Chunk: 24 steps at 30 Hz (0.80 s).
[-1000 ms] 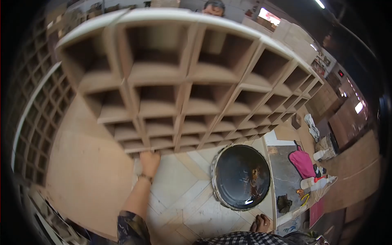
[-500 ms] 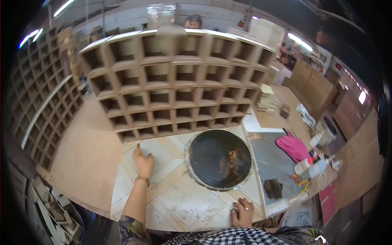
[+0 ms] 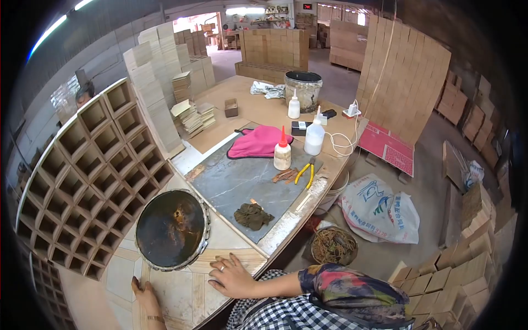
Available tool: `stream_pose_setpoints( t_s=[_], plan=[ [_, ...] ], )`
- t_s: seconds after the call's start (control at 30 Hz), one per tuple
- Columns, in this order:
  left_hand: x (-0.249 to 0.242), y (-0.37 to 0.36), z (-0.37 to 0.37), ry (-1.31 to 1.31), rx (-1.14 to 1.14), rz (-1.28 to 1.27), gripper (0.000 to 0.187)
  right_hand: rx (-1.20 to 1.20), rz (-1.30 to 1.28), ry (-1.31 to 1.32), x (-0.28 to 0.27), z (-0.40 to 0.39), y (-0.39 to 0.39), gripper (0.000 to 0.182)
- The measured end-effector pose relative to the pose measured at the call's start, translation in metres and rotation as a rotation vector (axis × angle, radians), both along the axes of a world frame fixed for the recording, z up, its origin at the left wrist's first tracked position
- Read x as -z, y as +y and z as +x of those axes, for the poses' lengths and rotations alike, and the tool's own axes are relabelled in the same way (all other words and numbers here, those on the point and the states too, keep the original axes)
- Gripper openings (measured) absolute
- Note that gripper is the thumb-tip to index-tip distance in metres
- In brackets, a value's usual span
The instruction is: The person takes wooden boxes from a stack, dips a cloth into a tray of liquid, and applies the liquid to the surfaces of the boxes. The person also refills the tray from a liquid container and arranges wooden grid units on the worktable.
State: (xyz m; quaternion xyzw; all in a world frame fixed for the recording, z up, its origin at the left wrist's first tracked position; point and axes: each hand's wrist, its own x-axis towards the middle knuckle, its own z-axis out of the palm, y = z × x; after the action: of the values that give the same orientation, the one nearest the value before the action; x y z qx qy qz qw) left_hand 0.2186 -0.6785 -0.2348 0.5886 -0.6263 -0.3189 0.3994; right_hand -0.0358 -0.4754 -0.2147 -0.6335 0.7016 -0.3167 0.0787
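Observation:
My left hand (image 3: 145,300) is over the patterned worktop (image 3: 187,291), thumb and forefinger apart, nothing visible in it. My right hand (image 3: 234,278) lies on the worktop near its front edge, fingers spread, with a ring on one finger. Just beyond both hands stands a round container (image 3: 169,231) with a crusted rim, filled with dark liquid; neither hand touches it. Behind it rises a stack of open wooden boxes (image 3: 91,162). A crumpled dark rag (image 3: 253,216) lies on the grey slab (image 3: 220,179) beyond my right hand.
On the slab lie a pink cloth (image 3: 258,142), a red-tipped glue bottle (image 3: 282,156) and yellow-handled pliers (image 3: 306,172). Farther back are white bottles (image 3: 314,137) and a stained bucket (image 3: 303,92). A white sack (image 3: 379,212) and stacked wood (image 3: 451,280) flank the table. Someone's head shows behind the boxes.
My view has swung right, so the boxes and round container now appear farther left. My right hand remains flat on the worktop with its fingers more spread; my left hand sits nearer the worktop's front.

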Motion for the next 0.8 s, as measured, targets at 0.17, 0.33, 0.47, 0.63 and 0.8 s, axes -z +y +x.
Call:
stream_pose_setpoints(
  t_s=[0.17, 0.33, 0.47, 0.63, 0.8],
  plan=[
    [-0.023, 0.047, -0.019, 0.010, -0.002, 0.057, 0.055, -0.086, -0.156, -0.062, 0.008, -0.005, 0.001, 0.022],
    [-0.001, 0.074, -0.020, -0.209, 0.023, -0.083, 0.052, -0.408, -0.531, -0.464, 0.016, -0.035, 0.012, 0.010],
    [-0.009, 0.077, -0.032, -0.112, -0.056, -0.080, 0.047, -0.029, -0.538, -0.118, 0.003, -0.121, 0.049, 0.015],
    [-0.014, 0.075, -0.033, -0.190, -0.032, -0.104, 0.041, 0.173, -0.499, -0.067, 0.019, -0.146, 0.031, 0.010],
    [-0.013, 0.073, -0.032, -0.218, -0.015, -0.130, 0.037, 0.248, -0.503, -0.043, 0.029, -0.141, 0.033, 0.011]
  ],
)
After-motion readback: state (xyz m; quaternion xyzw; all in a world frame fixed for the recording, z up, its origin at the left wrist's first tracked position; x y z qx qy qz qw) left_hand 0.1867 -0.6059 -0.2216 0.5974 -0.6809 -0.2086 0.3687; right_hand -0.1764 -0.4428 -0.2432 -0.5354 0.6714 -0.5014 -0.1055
